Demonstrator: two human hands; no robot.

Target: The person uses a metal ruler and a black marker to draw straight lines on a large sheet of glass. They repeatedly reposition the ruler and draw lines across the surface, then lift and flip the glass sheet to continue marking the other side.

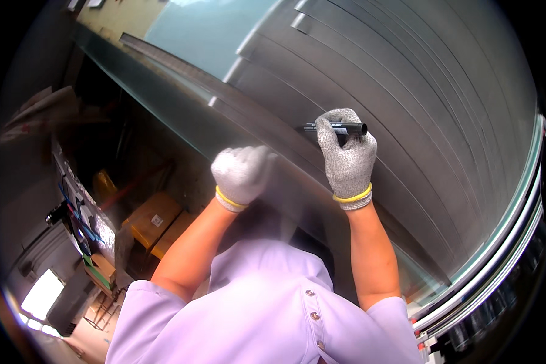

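Note:
My right hand (347,159), in a grey knit glove with a yellow cuff band, grips a black marker pen (340,128) held level against the grey metal strips (406,109). The pen's tip points left and touches a strip. My left hand (242,175), in the same kind of glove, is closed in a fist and rests on the edge of the glass sheet (182,115), a little left of and below the right hand. Nothing shows inside the fist.
Long curved grey metal strips lie side by side across the upper right. A framed rail (497,255) runs along the right rim. Yellow boxes (155,221) and cluttered gear lie below on the left, with a bright window (41,294) at the lower left.

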